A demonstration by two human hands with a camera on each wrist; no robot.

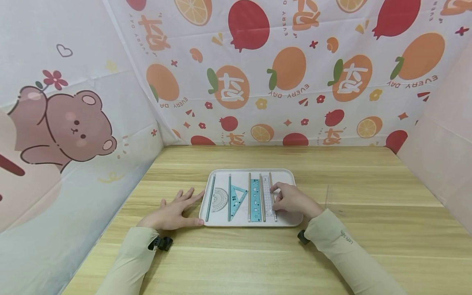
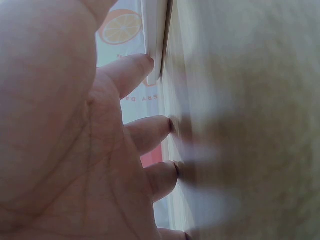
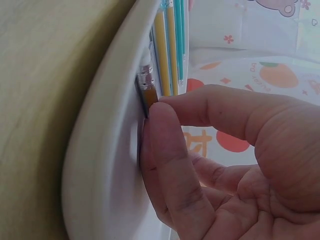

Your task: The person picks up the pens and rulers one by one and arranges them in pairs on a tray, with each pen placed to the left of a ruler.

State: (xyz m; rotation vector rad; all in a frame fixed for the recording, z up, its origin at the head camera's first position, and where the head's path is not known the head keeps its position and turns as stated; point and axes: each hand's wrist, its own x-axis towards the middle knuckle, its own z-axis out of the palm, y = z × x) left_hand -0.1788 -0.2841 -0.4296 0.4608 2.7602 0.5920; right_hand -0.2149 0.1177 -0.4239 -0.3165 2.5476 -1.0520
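Note:
A white tray (image 1: 289, 220) lies on the table, holding pencils and drawing tools. My right hand (image 1: 291, 200) is over its right side. Thumb and finger pinch the rightmost pencil (image 3: 148, 94), a yellow-brown one with a metal eraser end, low inside the tray wall. Left of that pencil lies a clear ruler (image 1: 266, 184), then another yellow pencil (image 1: 262, 196), a blue ruler (image 1: 255, 205) and a third yellow pencil (image 1: 249, 196). My left hand (image 1: 171, 213) rests at the tray's left edge with spread fingers, index fingertip (image 2: 145, 61) and thumb against the rim.
Farther left in the tray are a blue set square (image 1: 234, 205), two green pencils, one beside the set square and one green pencil (image 1: 211, 196) at the far left, and a clear protractor (image 1: 220, 199). Fruit-printed cloth (image 1: 258, 102) hangs behind the wooden table (image 1: 236, 262).

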